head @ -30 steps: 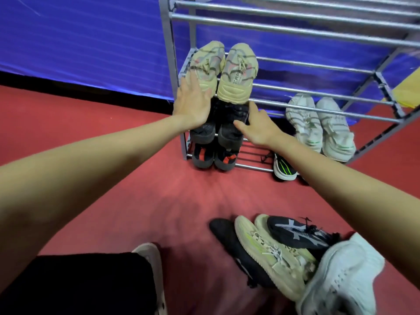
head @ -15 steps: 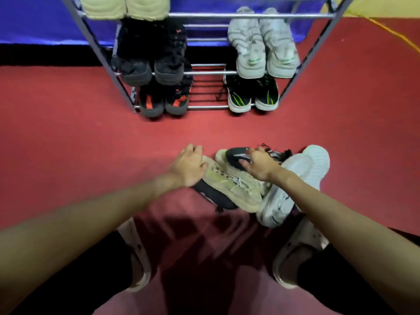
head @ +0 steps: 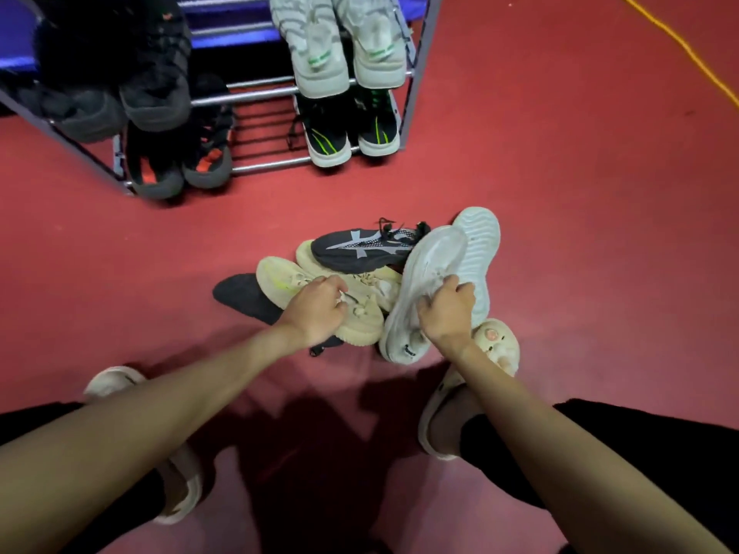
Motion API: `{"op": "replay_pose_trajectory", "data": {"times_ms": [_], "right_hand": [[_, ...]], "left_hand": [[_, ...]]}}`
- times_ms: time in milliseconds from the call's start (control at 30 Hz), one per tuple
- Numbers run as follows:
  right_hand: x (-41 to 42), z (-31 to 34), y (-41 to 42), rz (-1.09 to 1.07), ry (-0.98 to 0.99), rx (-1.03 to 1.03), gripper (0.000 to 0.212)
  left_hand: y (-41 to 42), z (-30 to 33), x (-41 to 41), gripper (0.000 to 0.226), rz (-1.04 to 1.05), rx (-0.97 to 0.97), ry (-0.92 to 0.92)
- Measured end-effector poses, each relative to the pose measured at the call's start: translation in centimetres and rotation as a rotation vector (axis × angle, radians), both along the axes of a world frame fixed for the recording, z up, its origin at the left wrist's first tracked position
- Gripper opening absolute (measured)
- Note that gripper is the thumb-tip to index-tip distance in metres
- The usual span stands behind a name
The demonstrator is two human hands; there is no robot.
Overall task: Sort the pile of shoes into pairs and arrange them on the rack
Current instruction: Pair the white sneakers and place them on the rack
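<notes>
A pile of shoes lies on the red floor in front of me. My left hand [head: 318,309] is closed on the laces of a cream sneaker [head: 280,279]; a second cream sneaker [head: 380,281] lies beside it. My right hand [head: 448,309] grips a white sneaker [head: 424,269] lying on its side, sole up, with another white sneaker [head: 478,249] behind it. A black sneaker with grey stripes [head: 360,249] rests on top, and a plain black shoe [head: 244,295] sticks out underneath. The metal shoe rack [head: 260,165] stands at the top left.
The rack holds a black pair [head: 120,94], a black-and-orange pair [head: 180,165], a light grey pair [head: 344,46] and a black-and-green pair [head: 352,129]. My feet in cream slippers [head: 500,345] stand close to the pile. A yellow line [head: 680,42] crosses the floor at the right.
My hands left the rack's black pair, came down to the pile, and now grip a cream sneaker and a white sneaker. The view has tilted down toward the floor.
</notes>
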State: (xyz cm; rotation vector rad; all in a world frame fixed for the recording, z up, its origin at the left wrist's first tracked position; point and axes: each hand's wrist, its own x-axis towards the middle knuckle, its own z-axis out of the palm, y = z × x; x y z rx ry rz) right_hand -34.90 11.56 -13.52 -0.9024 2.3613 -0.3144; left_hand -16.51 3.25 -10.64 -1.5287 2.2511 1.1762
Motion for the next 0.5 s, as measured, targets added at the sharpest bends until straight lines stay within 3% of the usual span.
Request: {"op": "replay_pose_trajectory", "data": {"times_ms": [200, 400, 500], "right_hand": [[-2.1, -1.4, -0.2, -0.136, -0.396, 0.073, 0.074], [-1.8, -2.2, -0.7, -0.179, -0.376, 0.067, 0.104], [-1.6, -2.2, -0.7, -0.145, -0.319, 0.079, 0.103]], "left_hand": [[2.1, -1.4, -1.8, 0.034, -0.116, -0.025, -0.024], [2.3, -1.8, -2.4, 0.032, -0.080, -0.035, 0.002], [1.9, -1.9, -2.4, 0.027, -0.027, 0.014, 0.021]]}}
